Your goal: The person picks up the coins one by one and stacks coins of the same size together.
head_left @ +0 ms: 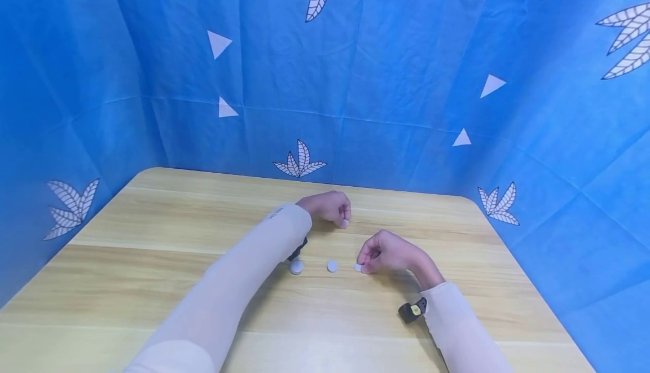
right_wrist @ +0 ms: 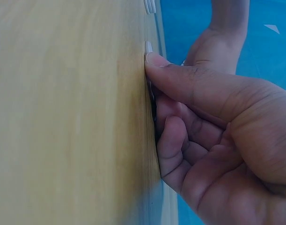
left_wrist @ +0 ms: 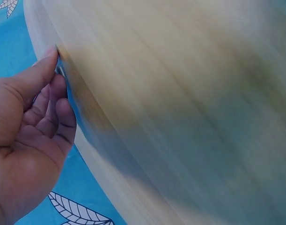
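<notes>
My left hand (head_left: 329,206) reaches far over the wooden table and pinches a small white disc (head_left: 345,223) between thumb and fingers. In the left wrist view the left hand (left_wrist: 33,117) has its thumb and fingertips right at the tabletop, and the disc is hidden. Nearer me, my right hand (head_left: 391,251) grips another small white disc (head_left: 358,267) low at the table, its edge (right_wrist: 149,47) showing past the thumb in the right wrist view. To its left lie a single-looking white disc (head_left: 332,266) and a thicker white round piece (head_left: 297,267), beside the left forearm.
The pale wooden table (head_left: 167,209) has rounded far corners. Blue cloth (head_left: 406,51) with white leaves and triangles hangs behind it and at both sides. My left sleeve (head_left: 228,282) crosses the table. A black wrist camera (head_left: 412,310) sits by the right cuff.
</notes>
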Demonstrator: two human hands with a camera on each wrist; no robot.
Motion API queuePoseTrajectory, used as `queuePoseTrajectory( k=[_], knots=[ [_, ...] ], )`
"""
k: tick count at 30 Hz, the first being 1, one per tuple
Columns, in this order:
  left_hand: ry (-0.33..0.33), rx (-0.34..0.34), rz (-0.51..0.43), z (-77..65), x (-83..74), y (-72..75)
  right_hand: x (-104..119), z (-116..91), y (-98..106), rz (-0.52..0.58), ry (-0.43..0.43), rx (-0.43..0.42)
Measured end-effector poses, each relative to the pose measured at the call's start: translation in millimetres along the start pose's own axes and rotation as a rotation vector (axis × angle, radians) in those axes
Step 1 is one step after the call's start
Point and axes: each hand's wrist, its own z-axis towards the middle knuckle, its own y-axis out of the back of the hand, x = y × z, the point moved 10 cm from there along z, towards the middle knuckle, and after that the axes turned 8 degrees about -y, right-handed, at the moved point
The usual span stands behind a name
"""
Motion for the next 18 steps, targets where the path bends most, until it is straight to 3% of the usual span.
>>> queuePoseTrajectory(
  k=[4,9,18],
  knots=[
    [-0.015,-0.016,-0.028,-1.6,-2.1,2.6,-0.7,0.0,0.1,0.007,-0.009,0.002],
    [-0.041,-0.035,-0.133,-7.0,-2.4,6.6,-0.9,0.0,0.1,0.009,-0.014,0.002],
    [0.013,-0.075,-0.272,-28.6,-3.5,13.7,-4.0,0.6,-0.8,0.016,-0.026,-0.003]
  ],
)
